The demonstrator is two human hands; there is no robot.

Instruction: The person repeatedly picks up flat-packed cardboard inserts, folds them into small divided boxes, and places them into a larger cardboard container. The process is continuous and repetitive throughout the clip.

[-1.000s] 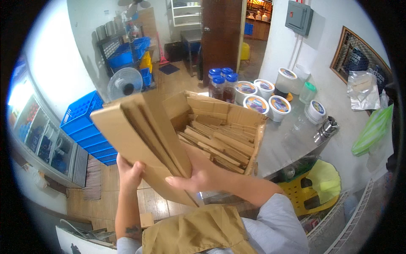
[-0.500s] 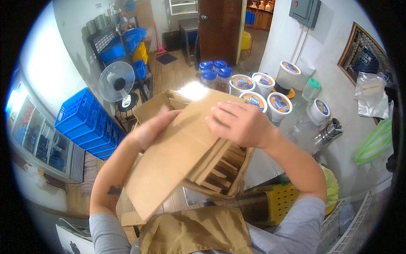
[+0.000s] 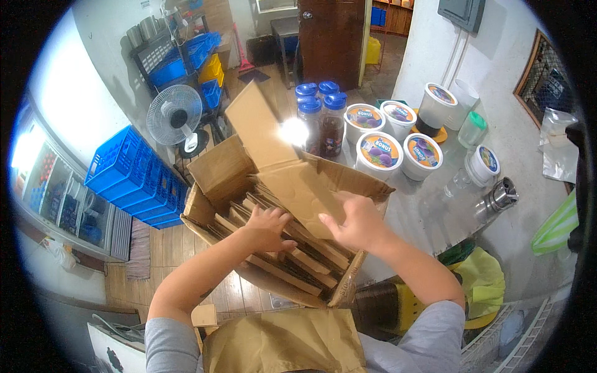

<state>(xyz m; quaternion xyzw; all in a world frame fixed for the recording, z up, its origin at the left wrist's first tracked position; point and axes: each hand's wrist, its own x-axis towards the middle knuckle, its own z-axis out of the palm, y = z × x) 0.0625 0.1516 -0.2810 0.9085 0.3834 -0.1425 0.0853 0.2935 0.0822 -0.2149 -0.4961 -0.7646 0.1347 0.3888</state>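
Observation:
A large open cardboard box (image 3: 207, 231) stands before me, packed with flat cardboard pieces (image 3: 309, 260) set on edge in rows. My right hand (image 3: 359, 222) grips the near end of a flattened, creased carton (image 3: 283, 160), its thumb on top and its other fingers partly hidden. The carton slants up and away over the box, its far flap rising past the box's back edge. Down among the upright pieces rests my left hand (image 3: 267, 229), open, with its fingers spread over their top edges.
White tubs with printed lids (image 3: 379, 151) and blue-lidded pitchers (image 3: 333, 124) crowd the table behind the box. A metal cylinder (image 3: 500, 194) lies near the table's right side. Stacked blue crates (image 3: 134, 180) and a fan (image 3: 174, 115) stand to the left.
The carton has swung from slanting toward me to pointing away over the box. My left hand has let go of it and come down onto the pieces inside.

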